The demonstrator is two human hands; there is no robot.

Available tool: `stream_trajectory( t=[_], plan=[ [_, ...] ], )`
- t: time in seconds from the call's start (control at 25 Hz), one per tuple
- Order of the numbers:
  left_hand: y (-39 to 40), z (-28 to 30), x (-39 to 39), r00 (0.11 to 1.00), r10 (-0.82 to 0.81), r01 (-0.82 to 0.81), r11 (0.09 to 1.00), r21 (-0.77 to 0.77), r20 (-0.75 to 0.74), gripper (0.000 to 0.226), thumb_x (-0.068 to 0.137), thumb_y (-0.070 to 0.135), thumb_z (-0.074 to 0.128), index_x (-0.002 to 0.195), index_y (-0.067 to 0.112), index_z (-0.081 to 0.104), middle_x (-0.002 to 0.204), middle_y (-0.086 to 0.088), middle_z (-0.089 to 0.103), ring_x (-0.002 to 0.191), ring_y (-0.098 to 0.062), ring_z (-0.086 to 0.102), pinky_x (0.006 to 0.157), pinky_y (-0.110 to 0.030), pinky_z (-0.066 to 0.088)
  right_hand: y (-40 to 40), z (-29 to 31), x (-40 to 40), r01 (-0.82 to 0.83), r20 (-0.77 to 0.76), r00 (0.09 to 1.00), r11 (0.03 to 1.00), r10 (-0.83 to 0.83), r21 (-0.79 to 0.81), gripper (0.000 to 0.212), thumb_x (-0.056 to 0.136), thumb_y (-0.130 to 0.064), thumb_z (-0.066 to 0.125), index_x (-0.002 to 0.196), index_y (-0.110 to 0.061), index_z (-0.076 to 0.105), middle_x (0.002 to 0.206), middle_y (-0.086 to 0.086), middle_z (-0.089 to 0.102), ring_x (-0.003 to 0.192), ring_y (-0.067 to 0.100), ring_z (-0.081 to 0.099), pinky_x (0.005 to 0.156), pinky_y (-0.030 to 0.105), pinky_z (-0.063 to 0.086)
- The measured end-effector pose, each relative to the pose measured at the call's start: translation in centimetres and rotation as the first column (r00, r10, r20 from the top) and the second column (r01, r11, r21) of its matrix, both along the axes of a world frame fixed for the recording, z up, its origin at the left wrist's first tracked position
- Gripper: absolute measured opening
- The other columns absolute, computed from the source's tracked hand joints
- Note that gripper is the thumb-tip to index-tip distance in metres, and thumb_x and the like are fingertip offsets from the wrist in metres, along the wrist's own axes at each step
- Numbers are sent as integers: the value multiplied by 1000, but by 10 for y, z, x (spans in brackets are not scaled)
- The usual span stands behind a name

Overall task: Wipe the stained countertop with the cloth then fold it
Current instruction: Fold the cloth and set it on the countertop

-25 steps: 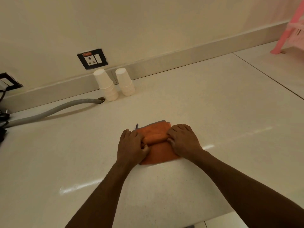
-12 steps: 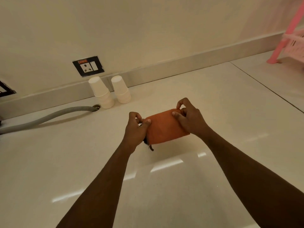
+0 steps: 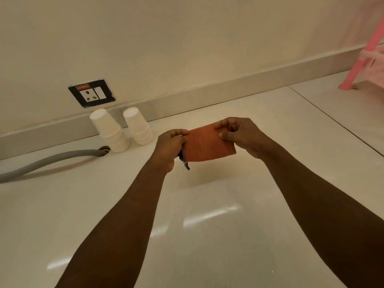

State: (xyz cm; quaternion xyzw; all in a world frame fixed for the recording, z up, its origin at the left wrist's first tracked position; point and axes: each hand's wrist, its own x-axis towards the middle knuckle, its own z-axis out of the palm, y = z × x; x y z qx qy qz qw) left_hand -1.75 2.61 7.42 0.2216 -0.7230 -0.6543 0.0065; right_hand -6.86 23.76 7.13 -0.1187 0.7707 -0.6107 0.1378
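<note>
Both hands raised above the countertop (image 3: 207, 235), cloth (image 3: 208, 144) stretched between them in mid-air. Left hand (image 3: 170, 145) pinching the cloth's left edge between thumb and fingers. Right hand (image 3: 242, 135) pinching the upper right corner the same way, thumb on the near face, fingers curled behind. Cloth clear of the surface, shadow directly beneath.

Possible trouble, as a guess only: with such a light pinch at just two points, a slipped corner and the folded layers dropping open. Uneven pull from one side, and a skewed fold. Loose dark tag (image 3: 185, 163) dangling at the lower left, likely to stick out of the finished fold.

Cloth: small orange rectangle, already folded, several layers thick by the look of the left edge; soft, matte, faintly napped, lower edge rounded like a fold line. Countertop: pale, polished, stone-like, glossy enough for streaks of reflected light, with one thin dark seam running off to the right. No stains apparent on the visible part, though glare hides some of it.

Further back, against the wall: two stacks of white paper cups (image 3: 122, 129), upside down, tapered and matte. Left of them, grey ribbed hose (image 3: 52, 160) entering a hole in the surface. Black socket plate (image 3: 91, 96) above. Pink plastic rack (image 3: 367, 50) at far right.
</note>
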Motion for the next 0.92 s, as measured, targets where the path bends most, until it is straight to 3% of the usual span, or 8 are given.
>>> stream_trajectory(
  t=[0.08, 0.16, 0.28, 0.36, 0.44, 0.52, 0.64, 0.92],
  plan=[
    [4, -10, -26, 998, 44, -49, 988, -145, -39, 31, 86, -3, 50, 81, 22, 67, 95, -3, 67, 80, -18, 61, 64, -31, 53, -11, -7, -22, 98, -39, 995, 995, -97, 12, 23, 86, -1, 66, 83, -23, 74, 96, -3, 70, 98, 16, 65, 82, 32, 56],
    [8, -23, -51, 996, 83, -91, 936, -340, -37, 32, 85, -2, 49, 78, 23, 68, 95, 0, 68, 84, -17, 61, 69, -30, 54, -23, -21, -42, 202, -70, 978, 976, -197, 82, 22, 85, -4, 66, 78, -23, 73, 89, -8, 70, 94, 15, 64, 76, 26, 52],
    [9, -49, -74, 1000, -10, 21, 821, -570, 24, 26, 89, 7, 51, 101, 13, 72, 113, -5, 68, 103, -22, 62, 86, -25, 46, -34, -50, -65, 212, -171, 971, 931, -166, 298, 22, 89, -8, 60, 103, -18, 73, 113, 2, 70, 108, 19, 61, 88, 24, 45],
    [8, -67, -75, 976, -163, 217, 654, -725, 145, 37, 95, 27, 48, 127, 12, 60, 138, -15, 53, 125, -32, 52, 97, -31, 41, -35, -70, -68, 119, -236, 972, 821, 19, 558, 35, 95, -24, 53, 129, -19, 59, 141, 10, 53, 130, 28, 47, 106, 35, 35],
    [7, -84, -68, 918, -246, 384, 351, -854, 312, 63, 97, 53, 31, 149, 18, 31, 161, -15, 17, 146, -36, 21, 118, -44, 18, -31, -85, -66, 95, -277, 938, 612, 209, 785, 53, 99, -43, 37, 147, -20, 35, 161, 8, 22, 147, 30, 18, 119, 47, 14],
    [6, -97, -62, 883, -269, 441, 188, -877, 386, 79, 91, 68, 13, 154, 21, 3, 164, -7, -8, 151, -29, -4, 120, -47, -3, -30, -95, -63, 66, -254, 911, 494, 326, 867, 63, 100, -50, 18, 154, -18, 13, 164, 2, 2, 150, 22, -3, 120, 48, -4],
    [6, -104, -63, 871, -263, 467, 184, -865, 415, 84, 87, 73, 7, 152, 23, -11, 162, -4, -17, 150, -25, -14, 120, -47, -9, -29, -98, -66, 33, -206, 903, 417, 378, 908, 64, 100, -51, 6, 154, -19, -3, 164, 0, -6, 150, 17, -11, 119, 45, -11],
    [8, -98, -89, 855, -217, 514, 228, -827, 472, 83, 88, 73, 7, 153, 24, -12, 162, -4, -18, 150, -27, -13, 121, -47, -6, -36, -98, -94, -5, -149, 918, 388, 368, 922, 65, 99, -54, 4, 154, -21, -7, 164, -2, -11, 150, 19, -12, 119, 46, -11]
  ],
)
